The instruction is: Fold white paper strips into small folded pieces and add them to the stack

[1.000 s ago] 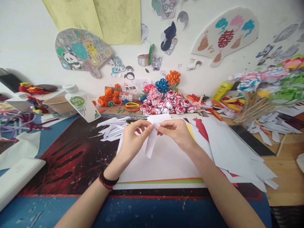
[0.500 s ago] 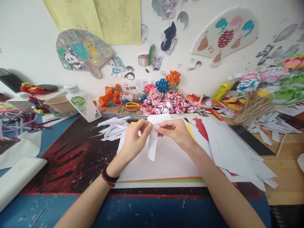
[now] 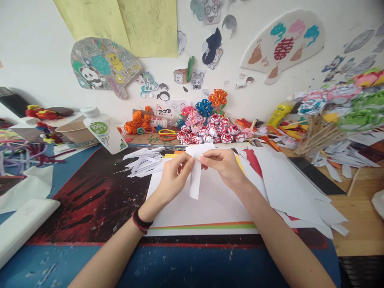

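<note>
Between my two hands is a white paper strip, its lower end hanging over the white paper sheets. My left hand pinches the strip from the left, thumb against the fingers. From the right, my right hand pinches it too, the two thumbs almost meeting. A wider white part of the paper shows above the fingertips. Some fingertips are hidden behind the strip. Cut white paper strips lie in a loose pile to the left of my left hand.
Red-and-white paper flowers crowd the back, beside orange flowers. A white bottle stands at the back left. More white paper overlaps at the right, beside a dark flat slab. A white case lies at the left edge.
Both hands stay pinched on the paper strip. My left hand has shifted slightly to the right, and the strip's hanging end has moved a little right and up.
</note>
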The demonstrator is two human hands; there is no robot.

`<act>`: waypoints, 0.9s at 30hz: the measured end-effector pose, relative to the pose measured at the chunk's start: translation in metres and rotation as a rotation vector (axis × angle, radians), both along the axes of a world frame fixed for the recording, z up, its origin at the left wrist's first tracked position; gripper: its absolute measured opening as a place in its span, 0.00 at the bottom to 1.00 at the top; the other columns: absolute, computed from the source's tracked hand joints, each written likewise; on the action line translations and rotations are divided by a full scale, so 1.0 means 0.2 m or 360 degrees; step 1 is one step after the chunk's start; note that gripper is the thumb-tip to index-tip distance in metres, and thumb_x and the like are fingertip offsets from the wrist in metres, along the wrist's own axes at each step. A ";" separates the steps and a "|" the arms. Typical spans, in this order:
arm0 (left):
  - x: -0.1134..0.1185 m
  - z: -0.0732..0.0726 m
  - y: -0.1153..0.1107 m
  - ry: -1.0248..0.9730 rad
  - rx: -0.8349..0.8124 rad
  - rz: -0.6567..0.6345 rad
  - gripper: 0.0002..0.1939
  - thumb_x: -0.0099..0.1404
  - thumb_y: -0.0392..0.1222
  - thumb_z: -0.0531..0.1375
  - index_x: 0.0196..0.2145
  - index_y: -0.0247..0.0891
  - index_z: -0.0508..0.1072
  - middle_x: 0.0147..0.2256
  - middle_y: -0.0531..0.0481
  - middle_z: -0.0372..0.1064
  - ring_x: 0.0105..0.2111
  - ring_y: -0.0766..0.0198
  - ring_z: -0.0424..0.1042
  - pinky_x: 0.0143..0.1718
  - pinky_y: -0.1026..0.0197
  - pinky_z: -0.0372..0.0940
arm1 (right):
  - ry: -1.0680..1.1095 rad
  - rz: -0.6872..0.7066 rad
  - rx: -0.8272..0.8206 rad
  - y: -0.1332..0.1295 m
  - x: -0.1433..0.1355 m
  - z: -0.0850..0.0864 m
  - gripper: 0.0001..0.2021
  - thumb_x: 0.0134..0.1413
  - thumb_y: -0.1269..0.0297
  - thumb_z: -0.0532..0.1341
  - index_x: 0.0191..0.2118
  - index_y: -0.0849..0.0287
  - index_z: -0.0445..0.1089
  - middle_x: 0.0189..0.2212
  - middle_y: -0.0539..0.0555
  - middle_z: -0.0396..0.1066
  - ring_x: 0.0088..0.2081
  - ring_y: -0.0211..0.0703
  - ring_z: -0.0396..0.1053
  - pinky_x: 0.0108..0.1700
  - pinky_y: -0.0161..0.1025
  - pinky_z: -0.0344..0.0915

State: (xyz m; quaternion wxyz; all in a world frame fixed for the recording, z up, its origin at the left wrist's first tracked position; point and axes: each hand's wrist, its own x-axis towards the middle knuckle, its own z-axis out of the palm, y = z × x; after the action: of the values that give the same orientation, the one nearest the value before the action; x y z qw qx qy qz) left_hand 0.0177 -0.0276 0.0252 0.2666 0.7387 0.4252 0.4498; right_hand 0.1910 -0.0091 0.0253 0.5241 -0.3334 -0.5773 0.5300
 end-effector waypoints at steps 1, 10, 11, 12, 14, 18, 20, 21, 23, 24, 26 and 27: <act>0.00 0.00 0.00 0.0014 0.0018 0.0003 0.15 0.71 0.45 0.51 0.29 0.37 0.68 0.27 0.52 0.65 0.27 0.66 0.61 0.30 0.63 0.56 | 0.0009 -0.0017 -0.0001 0.00 0.00 0.00 0.09 0.44 0.59 0.71 0.28 0.60 0.78 0.24 0.52 0.73 0.26 0.38 0.69 0.31 0.36 0.67; 0.01 -0.02 0.01 0.0036 0.0079 0.0074 0.14 0.71 0.45 0.51 0.30 0.38 0.69 0.29 0.51 0.67 0.31 0.64 0.64 0.33 0.62 0.58 | 0.0023 -0.0068 -0.0020 0.00 -0.01 0.00 0.11 0.42 0.57 0.71 0.27 0.60 0.78 0.22 0.51 0.72 0.26 0.38 0.68 0.31 0.38 0.66; 0.01 -0.02 0.01 0.0043 0.0085 0.0073 0.14 0.71 0.45 0.51 0.30 0.38 0.69 0.30 0.51 0.68 0.30 0.64 0.64 0.33 0.62 0.58 | 0.0033 -0.0075 -0.0017 0.00 -0.01 0.00 0.11 0.42 0.57 0.71 0.27 0.60 0.78 0.22 0.51 0.72 0.26 0.38 0.68 0.31 0.38 0.66; 0.01 -0.02 0.01 0.0054 0.0100 0.0082 0.14 0.70 0.45 0.51 0.30 0.38 0.69 0.29 0.52 0.68 0.30 0.64 0.63 0.33 0.62 0.58 | 0.0042 -0.0082 -0.0013 0.00 -0.01 0.00 0.11 0.42 0.57 0.71 0.27 0.60 0.78 0.23 0.52 0.72 0.26 0.38 0.68 0.31 0.38 0.66; 0.00 -0.02 0.01 0.0085 0.0142 0.0110 0.14 0.70 0.44 0.52 0.29 0.38 0.70 0.27 0.52 0.66 0.29 0.65 0.62 0.34 0.62 0.57 | 0.0044 -0.0092 -0.0016 0.00 -0.01 0.01 0.10 0.42 0.58 0.71 0.27 0.60 0.78 0.23 0.52 0.73 0.26 0.38 0.68 0.32 0.38 0.66; 0.00 -0.01 -0.01 0.0126 0.0212 0.0146 0.13 0.69 0.42 0.53 0.28 0.38 0.70 0.26 0.52 0.64 0.30 0.63 0.62 0.34 0.61 0.57 | 0.0023 -0.0076 -0.0055 0.00 -0.01 0.01 0.11 0.42 0.57 0.71 0.27 0.61 0.77 0.23 0.52 0.73 0.26 0.39 0.68 0.32 0.38 0.66; 0.00 0.00 -0.01 0.0140 0.0223 0.0148 0.13 0.70 0.41 0.52 0.28 0.38 0.71 0.26 0.52 0.65 0.30 0.63 0.62 0.34 0.61 0.57 | 0.0016 -0.0048 -0.0074 0.01 -0.01 0.00 0.11 0.42 0.57 0.71 0.27 0.61 0.76 0.24 0.52 0.72 0.27 0.38 0.68 0.33 0.38 0.66; 0.00 0.00 -0.02 0.0150 0.0224 0.0147 0.13 0.70 0.41 0.52 0.28 0.38 0.71 0.26 0.52 0.66 0.30 0.63 0.62 0.34 0.61 0.58 | 0.0012 -0.0032 -0.0080 0.02 -0.01 0.00 0.11 0.43 0.57 0.70 0.27 0.61 0.76 0.24 0.51 0.72 0.27 0.38 0.68 0.33 0.38 0.66; 0.01 0.00 -0.02 0.0162 0.0226 0.0148 0.13 0.69 0.41 0.52 0.28 0.39 0.70 0.26 0.52 0.66 0.30 0.63 0.61 0.35 0.60 0.58 | -0.0008 0.0005 -0.0087 0.03 0.00 -0.02 0.10 0.44 0.59 0.70 0.27 0.61 0.75 0.25 0.51 0.71 0.28 0.38 0.68 0.34 0.37 0.66; 0.01 0.00 -0.02 0.0163 0.0232 0.0146 0.13 0.69 0.41 0.52 0.28 0.39 0.70 0.26 0.52 0.66 0.29 0.63 0.61 0.35 0.60 0.58 | -0.0019 0.0021 -0.0090 0.04 0.00 -0.02 0.10 0.44 0.59 0.69 0.28 0.61 0.75 0.26 0.51 0.71 0.29 0.38 0.68 0.35 0.37 0.66; 0.02 0.00 -0.02 0.0165 0.0248 0.0141 0.13 0.69 0.40 0.53 0.27 0.39 0.69 0.26 0.52 0.66 0.29 0.63 0.61 0.36 0.59 0.58 | -0.0038 0.0042 -0.0084 0.04 0.00 -0.02 0.10 0.45 0.60 0.69 0.32 0.60 0.75 0.30 0.52 0.72 0.32 0.39 0.68 0.34 0.37 0.66; 0.02 0.00 -0.02 0.0168 0.0252 0.0140 0.13 0.69 0.40 0.53 0.27 0.39 0.69 0.26 0.52 0.67 0.29 0.63 0.61 0.36 0.59 0.58 | -0.0048 0.0045 -0.0074 0.04 -0.01 -0.02 0.11 0.46 0.59 0.69 0.34 0.59 0.75 0.33 0.53 0.73 0.33 0.40 0.69 0.34 0.37 0.66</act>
State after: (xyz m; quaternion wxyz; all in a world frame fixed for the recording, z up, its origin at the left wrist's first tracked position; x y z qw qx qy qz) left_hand 0.0214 -0.0319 0.0247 0.1646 0.7609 0.4338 0.4537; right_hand 0.1899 -0.0003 0.0205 0.5000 -0.3452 -0.5773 0.5455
